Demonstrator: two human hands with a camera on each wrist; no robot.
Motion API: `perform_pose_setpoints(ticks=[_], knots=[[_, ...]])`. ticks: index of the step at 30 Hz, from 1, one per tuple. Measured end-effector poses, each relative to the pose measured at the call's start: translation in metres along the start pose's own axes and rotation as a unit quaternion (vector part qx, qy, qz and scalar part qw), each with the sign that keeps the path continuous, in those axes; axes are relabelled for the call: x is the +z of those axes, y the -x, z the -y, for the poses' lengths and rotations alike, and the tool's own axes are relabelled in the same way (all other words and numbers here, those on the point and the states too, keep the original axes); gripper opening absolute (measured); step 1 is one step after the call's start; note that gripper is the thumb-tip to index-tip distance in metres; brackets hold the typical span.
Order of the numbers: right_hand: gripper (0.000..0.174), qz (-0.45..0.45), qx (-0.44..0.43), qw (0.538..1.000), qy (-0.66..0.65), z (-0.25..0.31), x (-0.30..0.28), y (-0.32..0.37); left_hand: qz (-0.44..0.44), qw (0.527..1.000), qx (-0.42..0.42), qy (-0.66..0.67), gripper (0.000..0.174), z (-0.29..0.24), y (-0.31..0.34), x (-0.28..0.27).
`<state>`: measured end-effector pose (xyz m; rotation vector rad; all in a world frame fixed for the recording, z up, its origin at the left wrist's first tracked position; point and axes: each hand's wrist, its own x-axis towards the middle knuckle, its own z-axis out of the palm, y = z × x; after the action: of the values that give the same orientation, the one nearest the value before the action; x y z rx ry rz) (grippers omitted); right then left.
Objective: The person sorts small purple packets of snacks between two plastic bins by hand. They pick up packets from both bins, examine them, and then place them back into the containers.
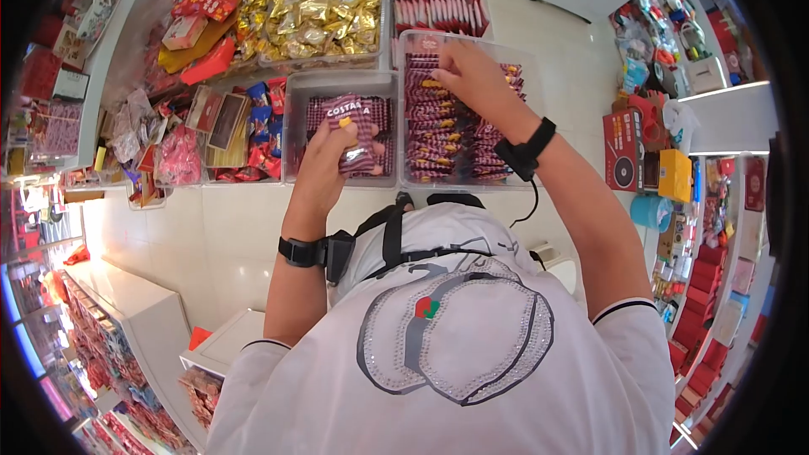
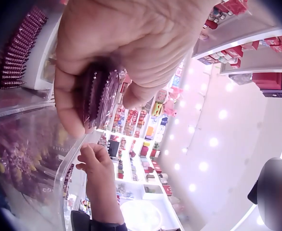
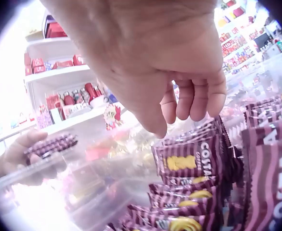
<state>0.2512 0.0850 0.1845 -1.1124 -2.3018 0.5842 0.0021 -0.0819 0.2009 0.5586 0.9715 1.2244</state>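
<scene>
My left hand (image 1: 318,162) grips a small stack of striped purple COSTA coffee packets (image 1: 361,141), thumb on one side and fingers on the other. The stack is over a clear plastic bin (image 1: 298,89) with similar packets inside. In the left wrist view, the stack's crimped edges (image 2: 102,98) show between thumb and fingers. My right hand (image 1: 479,76) is above the far end of another clear bin (image 1: 459,185). That bin holds upright rows of COSTA packets (image 3: 184,161). The right wrist view shows bent fingers and a separate thumb just over the row, holding nothing.
Behind the bins are a tub of gold-wrapped sweets (image 1: 324,13) and a bin of red-and-white packets (image 1: 438,15). Red and blue wrapped goods (image 1: 265,126) lie to the left. Stocked shelves (image 1: 704,286) line the right, and a white cabinet (image 1: 139,295) stands at lower left.
</scene>
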Motion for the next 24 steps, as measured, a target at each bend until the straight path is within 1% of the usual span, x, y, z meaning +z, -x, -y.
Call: perform_pose_setpoints(ticks=[1,4,7,10,11,14,17,20,22,23,24], knots=[[0.019,0.011,0.029,0.999,-0.037,0.005,-0.005,0.000,0.013,1.000,-0.002,0.011,0.036,-0.001,0.000,0.000],[0.018,0.086,0.101,0.977,-0.169,0.030,-0.026,0.004,0.011,1.000,-0.012,-0.008,0.036,-0.004,-0.002,0.008],[0.024,0.137,0.132,0.942,-0.277,0.056,-0.036,0.010,0.017,0.997,-0.014,-0.070,0.041,-0.005,-0.002,0.017],[0.030,0.149,0.091,0.930,-0.324,0.078,-0.034,0.015,0.039,0.994,-0.025,-0.098,0.047,-0.004,-0.005,0.018],[0.035,0.160,0.071,0.935,-0.307,0.081,-0.033,0.014,0.037,0.993,-0.026,-0.110,0.049,-0.004,-0.004,0.019],[0.034,0.175,0.070,0.933,-0.306,0.088,-0.026,0.012,0.032,0.989,-0.023,-0.144,0.052,-0.004,-0.004,0.024],[0.030,0.165,0.060,0.940,-0.293,0.083,-0.013,0.010,0.033,0.985,-0.015,-0.169,0.055,-0.002,-0.006,0.025],[0.025,0.163,0.073,0.945,-0.272,0.081,-0.011,0.008,0.035,0.982,-0.014,-0.183,0.057,-0.003,-0.004,0.027],[0.021,0.160,0.073,0.936,-0.305,0.079,-0.005,0.009,0.032,0.981,-0.012,-0.191,0.059,0.000,-0.004,0.026],[0.020,0.159,0.073,0.931,-0.322,0.079,-0.004,0.010,0.037,0.978,0.012,-0.205,0.059,0.003,-0.005,0.023],[0.019,0.166,0.096,0.922,-0.336,0.080,-0.005,0.011,0.043,0.974,0.037,-0.219,0.059,0.007,-0.008,0.020]])
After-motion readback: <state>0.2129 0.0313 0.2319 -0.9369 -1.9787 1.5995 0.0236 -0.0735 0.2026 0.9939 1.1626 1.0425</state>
